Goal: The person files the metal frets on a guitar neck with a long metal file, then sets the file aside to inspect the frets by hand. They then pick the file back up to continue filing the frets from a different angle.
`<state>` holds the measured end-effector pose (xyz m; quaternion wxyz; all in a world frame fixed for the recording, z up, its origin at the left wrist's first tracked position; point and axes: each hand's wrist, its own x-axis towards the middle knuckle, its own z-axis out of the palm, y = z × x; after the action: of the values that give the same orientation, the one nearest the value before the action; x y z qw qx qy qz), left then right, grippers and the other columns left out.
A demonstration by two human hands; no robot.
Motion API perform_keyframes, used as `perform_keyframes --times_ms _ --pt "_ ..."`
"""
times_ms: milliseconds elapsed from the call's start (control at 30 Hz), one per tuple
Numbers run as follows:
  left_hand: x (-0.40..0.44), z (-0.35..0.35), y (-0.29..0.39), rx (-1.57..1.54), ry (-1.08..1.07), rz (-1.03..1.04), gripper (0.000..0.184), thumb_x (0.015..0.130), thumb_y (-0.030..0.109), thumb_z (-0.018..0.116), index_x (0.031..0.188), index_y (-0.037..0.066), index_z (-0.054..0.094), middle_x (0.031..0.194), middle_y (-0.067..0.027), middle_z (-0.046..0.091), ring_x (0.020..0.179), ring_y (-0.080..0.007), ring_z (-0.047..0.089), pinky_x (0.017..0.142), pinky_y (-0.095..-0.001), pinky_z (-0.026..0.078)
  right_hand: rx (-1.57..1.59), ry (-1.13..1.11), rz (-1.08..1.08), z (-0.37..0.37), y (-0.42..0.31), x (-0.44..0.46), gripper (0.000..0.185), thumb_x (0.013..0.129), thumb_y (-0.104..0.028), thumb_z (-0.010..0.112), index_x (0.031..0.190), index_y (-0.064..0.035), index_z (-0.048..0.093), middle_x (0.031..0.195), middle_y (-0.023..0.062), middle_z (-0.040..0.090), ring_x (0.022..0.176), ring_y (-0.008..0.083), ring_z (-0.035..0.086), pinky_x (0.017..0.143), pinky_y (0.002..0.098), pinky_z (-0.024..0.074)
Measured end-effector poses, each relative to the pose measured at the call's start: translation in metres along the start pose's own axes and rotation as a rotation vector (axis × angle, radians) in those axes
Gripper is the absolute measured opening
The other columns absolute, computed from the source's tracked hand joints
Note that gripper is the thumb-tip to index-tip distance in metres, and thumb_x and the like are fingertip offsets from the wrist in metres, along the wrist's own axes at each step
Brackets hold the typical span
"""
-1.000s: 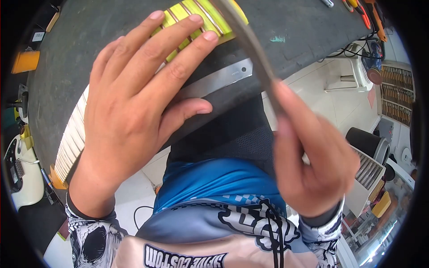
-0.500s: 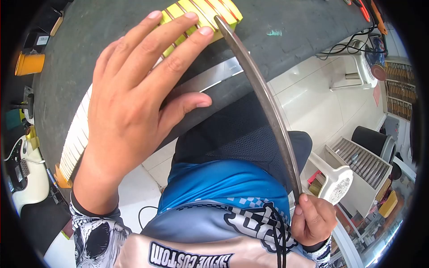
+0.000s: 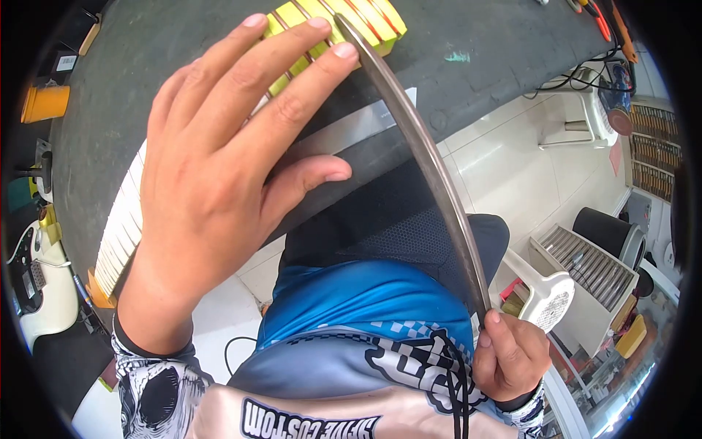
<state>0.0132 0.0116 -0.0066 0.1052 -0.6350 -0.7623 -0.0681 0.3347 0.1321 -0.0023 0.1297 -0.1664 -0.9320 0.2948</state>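
Observation:
A long, slim, dark metal file (image 3: 417, 128) slants from the neck's far end down to my right hand (image 3: 512, 358), whose fingers are closed around its near end. The file's tip rests over a strip-covered piece that looks like a fretted guitar neck (image 3: 376, 22), yellow between its thin metal bars at this end and white toward the lower left. My left hand (image 3: 219, 168) lies over the neck with fingers stretched and spread, hiding its middle. Its index fingertip is close beside the file. Under the thumb side, a flat metal ruler-like strip (image 3: 365, 124) lies on the bench.
The dark bench mat (image 3: 482, 29) spreads beyond the neck. Pliers with red handles (image 3: 599, 25) and black cables sit at the far right. An orange cup (image 3: 45, 104) and a white guitar body (image 3: 47, 293) are at left. A white stool (image 3: 548, 296) stands at right.
The file has slid a little up and left along the neck, and my right hand has moved slightly upward with it. My left hand has stayed nearly in place.

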Motion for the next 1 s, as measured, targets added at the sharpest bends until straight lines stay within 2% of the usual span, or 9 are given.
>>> perform_keyframes --times_ms 267,367,500,633,700,800,933,967,1000 --pt "0.004 -0.005 0.003 -0.009 -0.034 -0.016 0.066 0.083 0.049 0.07 0.139 0.014 0.062 0.142 -0.0097 0.06 0.135 -0.0354 0.052 0.109 -0.0442 0.04 -0.052 0.064 -0.072 0.018 -0.005 0.073 0.061 0.066 0.008 0.071 0.126 -0.0023 0.07 0.079 0.0076 0.062 0.052 0.0186 0.055 0.046 0.0304 0.0459" --pt "0.005 -0.005 0.004 -0.01 -0.036 -0.023 0.067 0.083 0.049 0.07 0.138 0.013 0.063 0.142 -0.0097 0.06 0.135 -0.0356 0.052 0.109 -0.0443 0.04 -0.087 0.061 -0.035 0.027 -0.015 0.118 0.045 0.082 0.009 0.068 0.125 -0.004 0.07 0.075 0.0126 0.067 0.06 0.0206 0.062 0.057 0.0291 0.0502" --pt "0.006 -0.004 0.004 -0.013 -0.026 -0.028 0.067 0.082 0.049 0.07 0.138 0.012 0.063 0.142 -0.0095 0.06 0.134 -0.0358 0.052 0.108 -0.0446 0.04 -0.001 0.147 -0.052 0.042 -0.019 0.174 0.039 0.086 0.005 0.068 0.122 -0.0095 0.073 0.072 0.0116 0.064 0.056 0.0179 0.057 0.055 0.0287 0.0467" --pt "0.006 -0.005 0.004 -0.001 -0.039 -0.021 0.067 0.082 0.049 0.07 0.138 0.013 0.063 0.142 -0.0098 0.06 0.135 -0.0359 0.052 0.108 -0.0448 0.04 0.024 0.23 -0.153 0.031 -0.003 0.154 0.036 0.088 0.006 0.065 0.121 -0.0029 0.072 0.073 0.0107 0.068 0.059 0.0146 0.062 0.055 0.0253 0.0473" --pt "0.006 -0.005 0.005 0.001 -0.046 -0.02 0.067 0.083 0.05 0.07 0.138 0.014 0.063 0.142 -0.01 0.06 0.135 -0.0358 0.052 0.108 -0.0448 0.04 0.099 0.191 -0.101 0.017 0.007 0.116 0.036 0.089 0.006 0.063 0.123 0.0001 0.071 0.073 0.0103 0.07 0.058 0.0131 0.064 0.054 0.0245 0.0477" --pt "0.006 -0.003 0.004 -0.004 -0.035 -0.014 0.067 0.082 0.05 0.071 0.138 0.014 0.063 0.142 -0.0103 0.06 0.135 -0.0359 0.052 0.108 -0.0447 0.04 0.215 0.084 0.173 0.0 0.005 0.048 0.042 0.078 0.011 0.067 0.118 0.0026 0.072 0.072 0.0139 0.07 0.058 0.02 0.067 0.054 0.0268 0.0528" --pt "0.005 -0.003 0.0 -0.003 -0.011 0.013 0.069 0.082 0.049 0.072 0.139 0.012 0.062 0.143 -0.0111 0.059 0.135 -0.0366 0.052 0.109 -0.0449 0.04 0.416 0.1 0.267 0.0 0.003 -0.004 0.038 0.079 0.005 0.069 0.116 0.0021 0.072 0.066 0.0118 0.067 0.055 0.0189 0.067 0.053 0.0276 0.0528" --pt "0.004 -0.002 0.0 -0.001 -0.005 0.022 0.069 0.082 0.049 0.072 0.139 0.012 0.062 0.143 -0.0114 0.059 0.135 -0.0369 0.052 0.109 -0.045 0.04 0.485 0.099 0.283 0.001 0.001 -0.007 0.042 0.079 0.007 0.069 0.119 -0.0001 0.072 0.065 0.0109 0.066 0.052 0.0172 0.064 0.051 0.0285 0.0517" --pt "0.003 -0.001 -0.001 0.002 0.002 0.028 0.07 0.082 0.049 0.072 0.139 0.011 0.062 0.143 -0.0116 0.059 0.135 -0.0373 0.052 0.109 -0.0451 0.04 0.489 0.099 0.256 0.003 0.001 -0.01 0.04 0.083 0.004 0.066 0.122 -0.0008 0.071 0.063 0.0097 0.065 0.05 0.0158 0.063 0.049 0.0272 0.0505"
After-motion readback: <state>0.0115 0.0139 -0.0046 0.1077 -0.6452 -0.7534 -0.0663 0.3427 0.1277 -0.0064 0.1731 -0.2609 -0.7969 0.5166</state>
